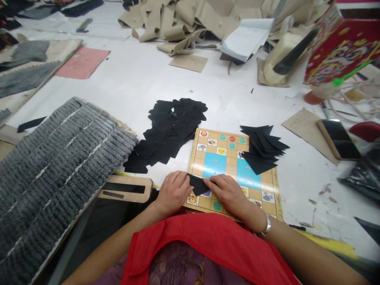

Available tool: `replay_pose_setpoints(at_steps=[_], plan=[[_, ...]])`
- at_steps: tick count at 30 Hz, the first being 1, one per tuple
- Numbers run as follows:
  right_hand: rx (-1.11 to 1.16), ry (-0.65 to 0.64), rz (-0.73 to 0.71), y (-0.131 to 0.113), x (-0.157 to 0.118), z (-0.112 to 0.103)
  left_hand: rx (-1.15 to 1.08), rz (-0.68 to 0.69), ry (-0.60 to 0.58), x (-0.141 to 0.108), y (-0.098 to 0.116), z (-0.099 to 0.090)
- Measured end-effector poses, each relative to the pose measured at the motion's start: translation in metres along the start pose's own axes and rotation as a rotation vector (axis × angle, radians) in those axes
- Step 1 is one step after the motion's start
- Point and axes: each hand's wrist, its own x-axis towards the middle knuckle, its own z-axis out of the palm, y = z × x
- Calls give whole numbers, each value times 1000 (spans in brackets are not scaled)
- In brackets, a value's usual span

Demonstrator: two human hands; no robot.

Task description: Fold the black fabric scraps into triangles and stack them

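Note:
A small black piece of thin material (198, 185) lies on the printed animal game board (231, 200), with its upper edge straight and its lower part pointed. My left hand (175, 189) grips its left end, fingers curled and pressed together. At its upper right corner, my right hand (227, 194) pinches the edge, thumb hidden beneath the fingers. Beyond my hands spreads a heap of similar flat black pieces (169, 130). To the right, a stack of pointed black pieces (264, 146) rests partly on the board.
At the left is a large stack of grey ribbed strips (59, 166), beside a slotted wooden template (127, 189). Beige pieces (190, 19) are piled at the back. A phone (338, 138), a brush in a pale container (283, 59) and a red box (346, 43) stand or lie on the right.

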Motion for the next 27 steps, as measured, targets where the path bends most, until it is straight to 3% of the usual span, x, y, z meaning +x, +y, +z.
replay_pose_setpoints(at_steps=[6, 14, 19, 27], plan=[[-12, -28, -3, 0, -4, -7, 21, 126, -62, 7, 0, -3], [-15, -48, 4, -2, -9, -10, 100, 104, -189, 13, 10, -10], [-8, -27, 0, 3, -20, -12, 146, 190, -223, 15, 17, -8], [-36, -27, 10, 6, -34, -12, 160, 198, -284, 22, 32, -9]])
